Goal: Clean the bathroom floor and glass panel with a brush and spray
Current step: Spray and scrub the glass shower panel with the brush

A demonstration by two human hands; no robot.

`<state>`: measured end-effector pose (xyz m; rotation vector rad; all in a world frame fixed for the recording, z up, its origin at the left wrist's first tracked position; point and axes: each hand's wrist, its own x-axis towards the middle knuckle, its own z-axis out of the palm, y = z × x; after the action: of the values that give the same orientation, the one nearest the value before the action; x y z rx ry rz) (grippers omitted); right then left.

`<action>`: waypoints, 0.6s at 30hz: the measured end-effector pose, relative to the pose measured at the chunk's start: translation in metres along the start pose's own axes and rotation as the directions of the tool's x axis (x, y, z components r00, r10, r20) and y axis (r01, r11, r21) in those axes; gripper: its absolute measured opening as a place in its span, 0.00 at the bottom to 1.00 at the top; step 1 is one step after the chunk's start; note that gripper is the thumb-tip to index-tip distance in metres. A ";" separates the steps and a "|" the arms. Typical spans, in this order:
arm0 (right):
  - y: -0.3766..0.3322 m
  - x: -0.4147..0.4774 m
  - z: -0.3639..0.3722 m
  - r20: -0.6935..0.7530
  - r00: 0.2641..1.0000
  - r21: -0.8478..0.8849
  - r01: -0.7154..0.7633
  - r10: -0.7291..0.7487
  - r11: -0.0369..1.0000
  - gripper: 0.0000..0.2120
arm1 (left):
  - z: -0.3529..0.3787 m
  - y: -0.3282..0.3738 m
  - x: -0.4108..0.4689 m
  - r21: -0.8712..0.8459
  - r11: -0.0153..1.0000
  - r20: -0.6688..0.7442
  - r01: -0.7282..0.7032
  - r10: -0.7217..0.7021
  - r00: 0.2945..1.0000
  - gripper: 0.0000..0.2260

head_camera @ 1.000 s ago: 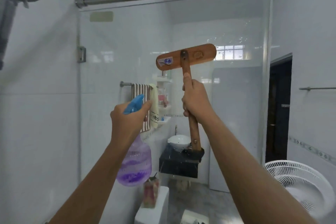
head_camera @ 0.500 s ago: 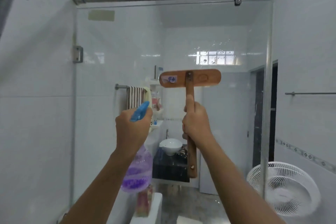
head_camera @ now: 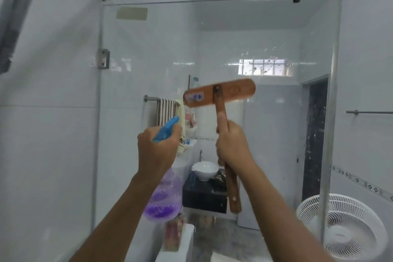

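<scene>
Glass panel (head_camera: 244, 44) getting scrubbed, mid-frame.
The wooden brush (head_camera: 220, 93), head tilted at frame center, is gripped by the right hand (head_camera: 231, 144), fingers wrapped round its handle; the purple spray bottle (head_camera: 162, 200), lower center-left, is clutched at its neck by the left hand (head_camera: 156, 151).

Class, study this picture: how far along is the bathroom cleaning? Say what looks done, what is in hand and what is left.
Done: droplets speckle the upper glass panel, so some spraying seems done. In hand: the left hand grips the spray bottle; the right hand holds the wooden brush raised before the glass. Left: scrubbing the panel, then the floor.
</scene>
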<state>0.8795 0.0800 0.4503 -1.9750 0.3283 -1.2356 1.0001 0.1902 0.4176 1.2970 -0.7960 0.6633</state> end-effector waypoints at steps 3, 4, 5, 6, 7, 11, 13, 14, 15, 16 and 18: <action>-0.030 0.040 -0.003 -0.029 0.999 0.077 0.021 -0.019 0.997 0.24 | -0.002 0.005 0.005 -0.014 0.998 0.013 -0.062 0.062 0.998 0.14; -0.039 0.048 -0.002 -0.035 0.999 0.102 0.021 -0.017 0.995 0.24 | -0.002 0.007 0.007 -0.009 0.998 0.023 -0.062 0.063 0.998 0.15; -0.044 0.053 0.000 -0.038 0.999 0.127 0.014 -0.009 0.992 0.24 | -0.002 0.009 0.008 0.003 0.999 0.031 -0.043 0.043 0.999 0.16; -0.047 0.057 0.002 -0.037 0.999 0.146 0.009 -0.003 0.989 0.24 | -0.004 0.012 0.008 0.015 1.000 0.035 -0.016 0.016 0.999 0.16; -0.047 0.058 0.005 -0.033 0.999 0.156 0.004 0.001 0.988 0.24 | -0.005 0.013 0.008 0.027 1.000 0.034 -0.004 0.003 0.999 0.17; -0.040 0.053 0.010 -0.031 1.000 0.107 0.001 0.003 0.994 0.24 | -0.013 0.009 0.006 0.075 0.992 0.055 -0.098 0.094 0.994 0.16; -0.037 0.049 0.011 -0.033 0.999 0.081 -0.001 0.004 0.997 0.24 | -0.015 0.009 0.007 0.101 0.986 0.116 -0.129 0.117 0.986 0.16; -0.037 0.048 0.011 -0.034 0.999 0.076 -0.004 0.006 0.997 0.24 | -0.015 0.009 0.008 0.104 0.988 0.135 -0.119 0.104 0.985 0.16; -0.038 0.048 0.012 -0.036 0.999 0.072 -0.007 0.010 0.997 0.24 | -0.015 0.009 0.008 0.096 0.991 0.137 -0.093 0.080 0.987 0.16; -0.039 0.047 0.012 -0.038 0.999 0.070 -0.015 0.018 0.997 0.24 | -0.016 0.010 0.009 0.081 0.995 0.128 -0.060 0.050 0.991 0.16; -0.042 0.047 0.011 -0.039 0.999 0.083 -0.027 0.031 0.996 0.24 | -0.018 0.010 0.008 0.058 0.998 0.090 -0.031 0.026 0.996 0.16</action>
<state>0.9047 0.0865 0.5088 -1.8713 0.3205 -1.2524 0.9991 0.2093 0.4285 1.3793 -0.8743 0.6596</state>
